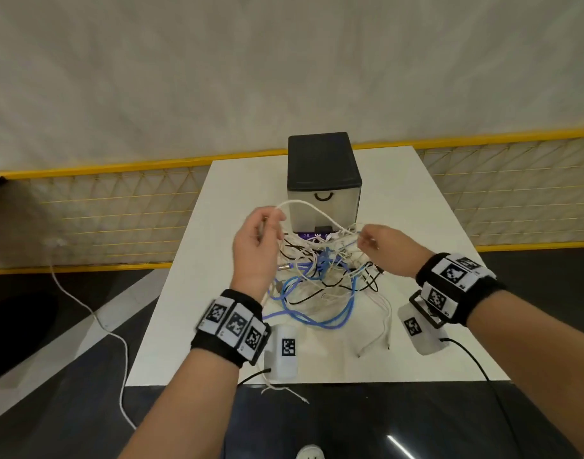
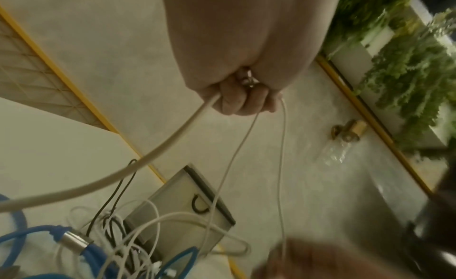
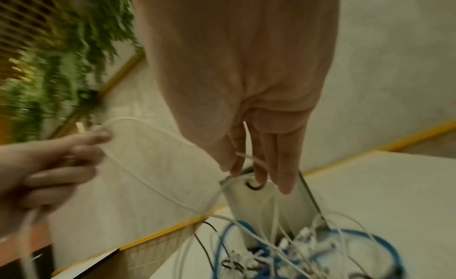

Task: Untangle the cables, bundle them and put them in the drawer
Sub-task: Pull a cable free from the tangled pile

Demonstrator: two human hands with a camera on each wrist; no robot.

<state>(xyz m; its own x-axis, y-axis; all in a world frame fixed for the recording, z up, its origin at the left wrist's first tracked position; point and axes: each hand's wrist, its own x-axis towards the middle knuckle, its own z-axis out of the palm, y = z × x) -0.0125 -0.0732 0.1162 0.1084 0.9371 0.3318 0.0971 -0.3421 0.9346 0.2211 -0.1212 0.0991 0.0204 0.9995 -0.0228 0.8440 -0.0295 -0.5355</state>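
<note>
White and bare, the surface (image 1: 416,200) stood by a yellow fence, with the shut drawer (image 1: 323,203) behind the cables (image 1: 320,279). From the head, the left hand (image 1: 256,250) and right hand (image 1: 388,250) each pinched a white cable (image 1: 312,208); a slow, gentle pull should free it best. By the left wrist, fingers (image 2: 237,99) were clenched on it. By the right wrist, fingers (image 3: 231,156) pinched a thin strand beside green plants (image 3: 61,49).

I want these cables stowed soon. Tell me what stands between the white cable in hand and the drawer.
The drawer is closed. The white cable, held by the left hand and right hand, is still knotted into the tangle on the table, which lies right before the drawer front.
</note>
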